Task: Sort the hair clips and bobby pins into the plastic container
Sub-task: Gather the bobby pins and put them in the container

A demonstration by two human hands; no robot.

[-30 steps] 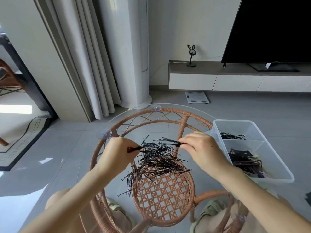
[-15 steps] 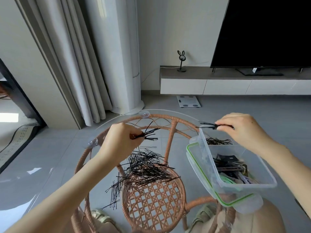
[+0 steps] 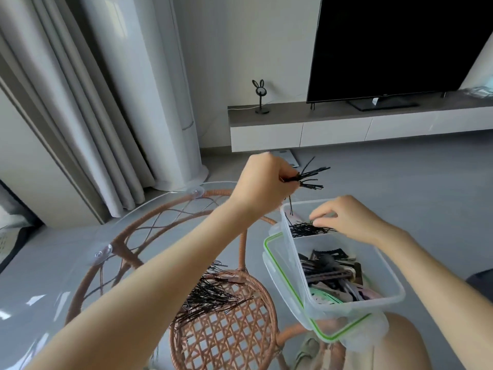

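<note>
Pinching a small bundle of black bobby pins (image 3: pixel 306 177), the left hand (image 3: pixel 262 182) hovers just above the far end of a clear plastic divided container (image 3: pixel 293 259). The right hand's (image 3: pixel 346 218) fingertips (image 3: pixel 316 218) pinch pins inside its far compartment. Dark hair clips (image 3: pixel 329 268) fill the near compartment. More loose pins (image 3: pixel 210 292) lie left on a glass-topped wicker table (image 3: pixel 234 340).

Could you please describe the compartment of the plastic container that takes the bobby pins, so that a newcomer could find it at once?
Find the clear plastic container at the right edge of the round glass-topped rattan table. A divider splits it in two; the right hand reaches into the smaller, farther compartment. It holds only thin black bobby pins, while the nearer one holds wider hair clips.
</note>
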